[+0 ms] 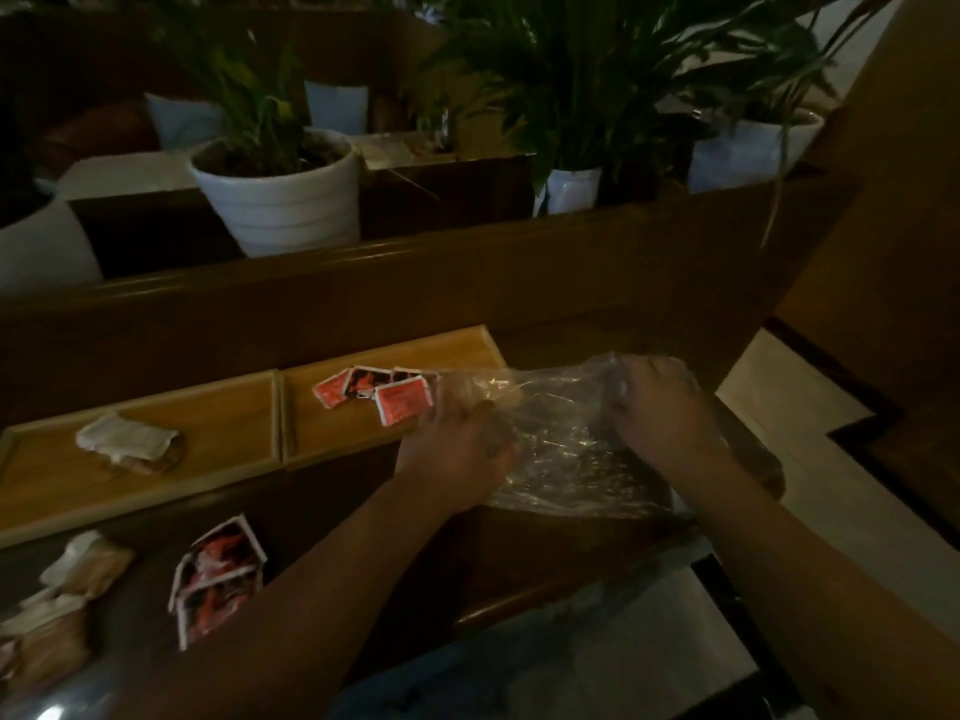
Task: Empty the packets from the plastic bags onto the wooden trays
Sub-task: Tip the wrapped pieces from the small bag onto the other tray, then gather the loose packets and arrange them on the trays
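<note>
Head view: we stand at the dark table [545, 543], two wooden trays [218, 407] side by side along it. Our left hand [457, 444] and right hand [660, 407] both grip the clear plastic bag [566, 449], fingers closed on the film. Red packets [395, 394] lie on the right tray; more sit off-tray nearby. Shaking carelessly could scatter packets past the tray's rim.

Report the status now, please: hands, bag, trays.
Both hands, left and right, gripping clear plastic bag. Red packets on right tray; pale packets on left tray. More packets on the counter. Nothing blocking.
</note>
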